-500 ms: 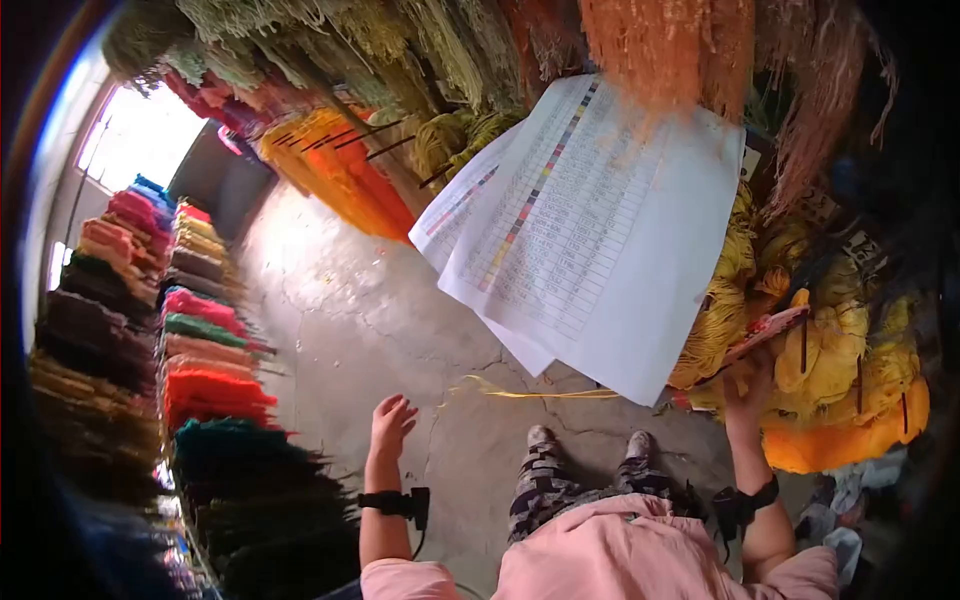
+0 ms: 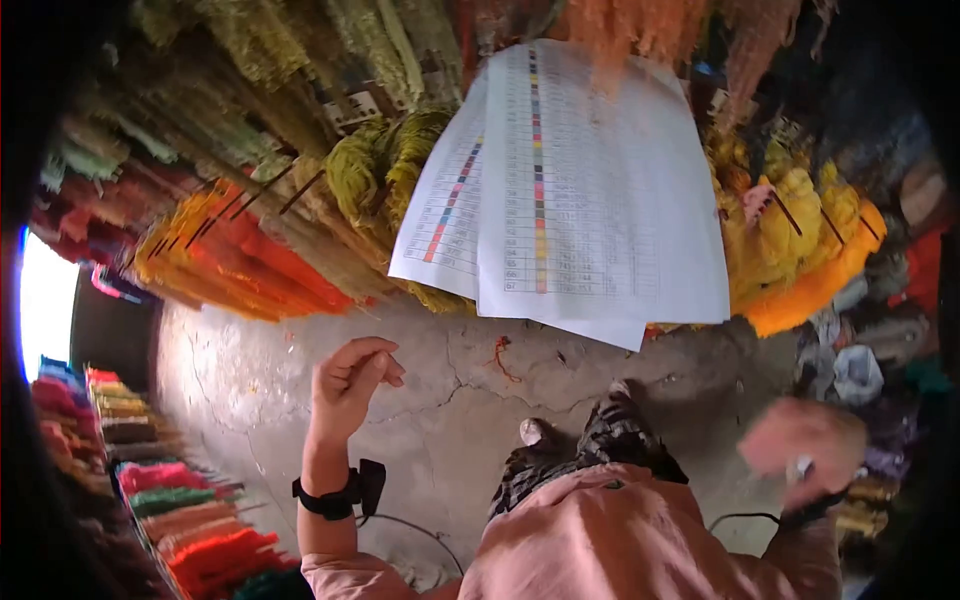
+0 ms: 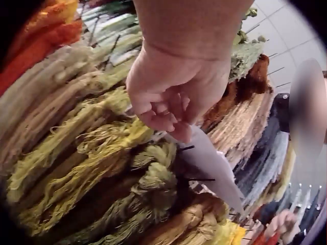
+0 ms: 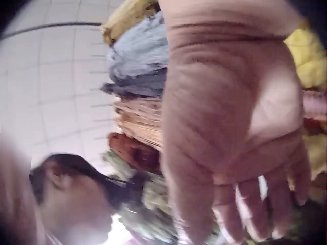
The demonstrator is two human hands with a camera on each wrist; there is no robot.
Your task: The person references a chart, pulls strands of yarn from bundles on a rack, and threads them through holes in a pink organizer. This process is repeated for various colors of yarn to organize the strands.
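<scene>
The left hand (image 2: 348,385) is raised in front of the body above the cracked concrete floor (image 2: 440,400). Its fingers are curled loosely toward the palm with nothing between them, and a black strap (image 2: 325,497) circles the wrist. From the left wrist view the curled fingertips sit just in front of the lower corner of the paper charts (image 2: 590,190), though whether they touch the sheet cannot be told. The charts, white sheets printed with rows and narrow strips of colour swatches, hang overlapping against the wall of yarn, well above both hands. Olive-green skeins (image 2: 385,165) hang just beside the left edge of the charts and are the yarn nearest the left hand. Orange yarn (image 2: 250,250) spreads farther left and yellow skeins (image 2: 790,225) hang to the right of the sheets. The right hand (image 2: 805,445) is low at the person's right side, blurred in the head view. The right wrist view shows its palm spread, fingers fairly straight and apart, gripping nothing that can be made out. A shoe (image 2: 535,432) stands on the floor below the charts, and stacked coloured bundles (image 2: 190,500) line the lower left
</scene>
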